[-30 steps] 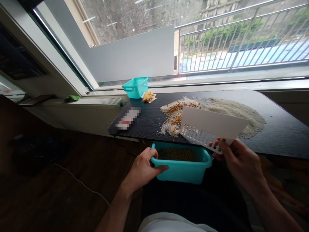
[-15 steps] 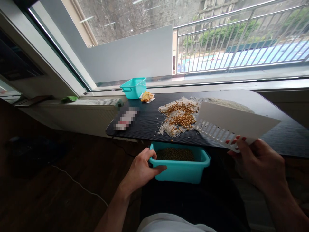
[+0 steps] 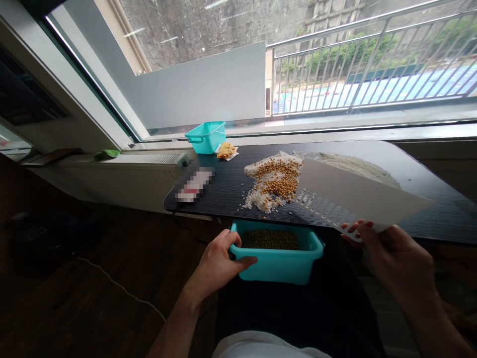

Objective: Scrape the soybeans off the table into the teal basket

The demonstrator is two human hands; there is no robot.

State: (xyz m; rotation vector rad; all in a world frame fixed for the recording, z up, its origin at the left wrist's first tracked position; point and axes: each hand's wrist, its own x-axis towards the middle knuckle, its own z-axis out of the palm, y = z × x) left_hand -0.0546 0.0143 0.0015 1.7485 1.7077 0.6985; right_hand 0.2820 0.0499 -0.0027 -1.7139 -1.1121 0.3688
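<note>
My left hand (image 3: 223, 256) grips the left end of a turquoise plastic bin (image 3: 278, 263), thumb outside and fingers over the rim. Dark greenish-brown beans (image 3: 270, 239) cover the bin's bottom; it sits at my lap, just below the table's front edge. In my right hand (image 3: 391, 258) is a white slotted sheet (image 3: 357, 191), held by its near edge and tilted above the table. Its slotted side points left, close to a mixed heap of golden soybeans (image 3: 279, 184) and white rice (image 3: 260, 200). Behind the sheet lies a separate rice pile (image 3: 357, 166), partly hidden.
The dark tabletop (image 3: 223, 191) stands against the window. A second turquoise bin (image 3: 206, 140) and a crumpled yellow-orange packet (image 3: 226, 150) are at its far left. A blurred-out flat item (image 3: 196, 184) lies near the left edge. A radiator (image 3: 145, 171) stands left of the table.
The slotted sheet and my right hand have shifted slightly left, and the sheet's slotted side is now nearer the mixed heap. My left hand and the bin stay put.
</note>
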